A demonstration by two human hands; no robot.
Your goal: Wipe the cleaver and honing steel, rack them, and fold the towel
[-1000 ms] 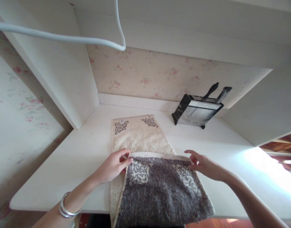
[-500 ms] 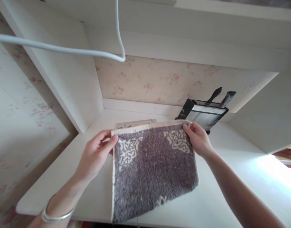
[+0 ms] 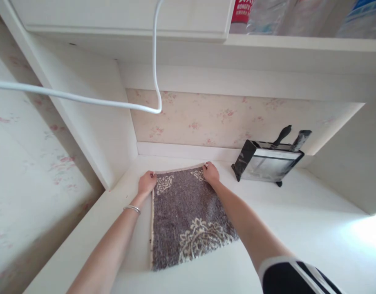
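Observation:
A small towel (image 3: 188, 212), grey-brown with cream ornaments, lies folded in half on the white counter (image 3: 298, 228), its grey side up. My left hand (image 3: 147, 182) rests on its far left corner, fingers closed on the edge. At the far right corner sits my right hand (image 3: 210, 172), pinching the edge. Both arms reach far forward, with a silver bangle (image 3: 132, 209) on my left wrist.
A black knife block (image 3: 267, 163) with two handles stands at the back right against the flowered wall. A white cable (image 3: 83, 98) hangs across the upper left. Bottles (image 3: 261, 14) stand on the shelf above. A white side panel (image 3: 92, 122) closes the left.
My hands carried the towel's near edge up and forward over the cream half, and laid it down on the far edge. The towel now lies folded, grey side up.

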